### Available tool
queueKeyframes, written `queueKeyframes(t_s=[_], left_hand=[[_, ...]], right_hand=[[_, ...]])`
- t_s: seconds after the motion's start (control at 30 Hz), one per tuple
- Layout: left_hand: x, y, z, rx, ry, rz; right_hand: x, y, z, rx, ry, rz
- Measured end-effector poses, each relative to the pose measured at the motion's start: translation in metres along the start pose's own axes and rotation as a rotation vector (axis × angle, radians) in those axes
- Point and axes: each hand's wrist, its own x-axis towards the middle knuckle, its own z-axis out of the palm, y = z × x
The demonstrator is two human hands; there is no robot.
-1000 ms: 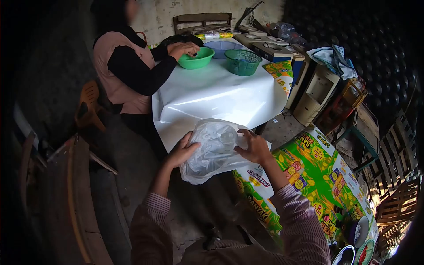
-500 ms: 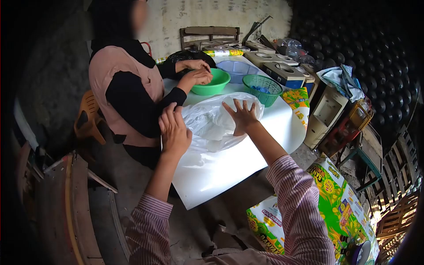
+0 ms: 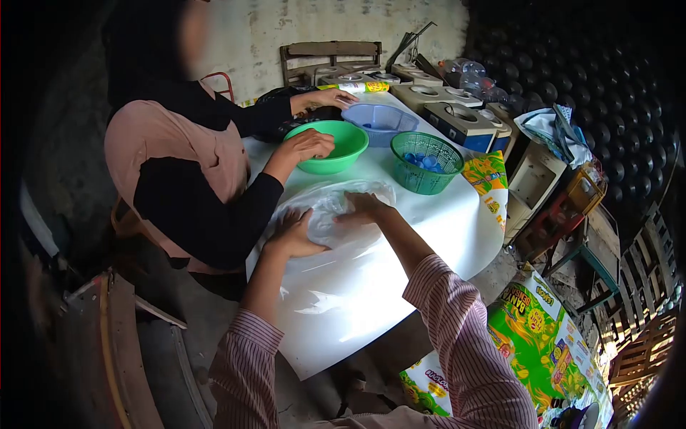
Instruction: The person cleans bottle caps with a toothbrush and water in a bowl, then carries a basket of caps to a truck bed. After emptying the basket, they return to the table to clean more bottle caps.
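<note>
A clear plastic bag (image 3: 333,194) lies crumpled on the white-covered table (image 3: 343,300) in front of me. My left hand (image 3: 294,236) presses against the bag's left side, thumb apart from the fingers. Opposite it, my right hand (image 3: 366,209) touches the bag's right side with fingers stretched out and partly hidden in the plastic. What the bag contains is hard to make out. Just beyond it stands a green bowl (image 3: 343,161), with a dark green basket (image 3: 421,184) holding blue pieces (image 3: 423,161) to its right.
A person in dark sleeves (image 3: 214,214) sits at the left, one hand (image 3: 311,145) over the green bowl and the other near a blue basin (image 3: 379,136). Water dispensers (image 3: 457,123) line the far right. A printed plastic sheet (image 3: 529,322) covers something at the lower right.
Both my hands have come closer together on the bag, which is more gathered and flatter. The other person's hands have separated, one reaching toward the blue basin.
</note>
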Motion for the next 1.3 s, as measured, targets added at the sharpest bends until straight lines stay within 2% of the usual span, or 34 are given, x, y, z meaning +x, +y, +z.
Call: queueKeyframes(t_s=[0.07,0.13,0.2,0.27,0.33,0.4,0.43,0.47,0.5,0.57,0.6,0.67,0.7,0.73,0.8,0.87,0.97,1.07,1.1,1.13,1.2,1.23,1.3], left_hand=[[0.008,0.004,-0.005,-0.096,0.057,0.006],[0.023,0.0,0.003,-0.037,0.377,0.095],[0.024,0.009,0.006,-0.047,0.359,0.135],[0.013,0.024,-0.009,0.012,0.293,-0.003],[0.013,0.026,-0.009,0.095,0.332,0.027],[0.02,0.023,-0.004,-0.074,0.362,0.089],[0.026,0.019,0.0,-0.072,0.361,0.09],[0.032,0.015,0.002,-0.18,0.258,0.059],[0.036,0.01,0.007,-0.288,0.147,0.027],[0.039,0.002,0.016,-0.257,0.201,0.045],[0.042,0.0,0.016,-0.224,0.274,0.065],[0.019,0.025,-0.003,-0.197,0.291,0.064],[0.009,0.035,-0.006,-0.088,0.457,0.114],[0.003,0.04,-0.007,0.022,0.624,0.165],[-0.002,0.044,-0.003,-0.054,0.697,0.173],[-0.025,0.06,-0.009,-0.123,1.026,0.344],[-0.082,0.085,0.0,-0.24,1.166,0.408],[-0.152,0.114,0.036,-0.565,1.273,0.436],[-0.176,0.12,0.049,-0.597,1.293,0.451],[-0.196,0.127,0.061,-0.637,1.315,0.472],[-0.235,0.145,0.084,-0.746,1.296,0.521],[-0.252,0.157,0.092,-0.809,1.288,0.557],[-0.287,0.172,0.11,-0.816,1.245,0.594]], right_hand=[[-0.003,-0.013,-0.02,-0.068,-0.093,-0.014],[-0.007,-0.025,-0.024,-0.093,-0.02,0.026],[-0.017,-0.026,-0.02,-0.192,0.225,0.026],[-0.025,-0.028,-0.018,-0.151,0.282,0.058],[-0.031,-0.026,-0.017,-0.139,0.368,0.037],[-0.033,-0.026,-0.018,-0.104,0.333,0.076],[-0.032,-0.025,-0.018,-0.09,0.224,0.117],[-0.031,-0.024,-0.016,-0.067,0.117,0.161],[-0.028,-0.023,-0.014,-0.055,0.115,0.168],[-0.016,-0.018,-0.009,-0.005,-0.022,0.254],[-0.013,-0.016,-0.007,-0.051,0.061,0.192],[-0.023,-0.019,-0.019,0.046,0.159,0.024],[-0.028,-0.022,-0.022,0.048,0.157,0.028],[-0.033,-0.026,-0.026,0.091,0.261,-0.007],[-0.049,-0.034,-0.029,0.176,0.492,-0.14],[-0.107,-0.06,-0.035,0.322,0.691,-0.351],[-0.223,-0.09,-0.016,0.517,0.854,-0.491],[-0.334,-0.104,0.033,0.652,0.868,-0.329],[-0.367,-0.107,0.052,0.713,0.802,-0.22],[-0.395,-0.108,0.073,0.715,0.793,-0.219],[-0.452,-0.11,0.106,0.639,0.709,-0.13],[-0.481,-0.11,0.119,0.642,0.734,-0.067],[-0.54,-0.11,0.14,0.639,0.625,0.023]])
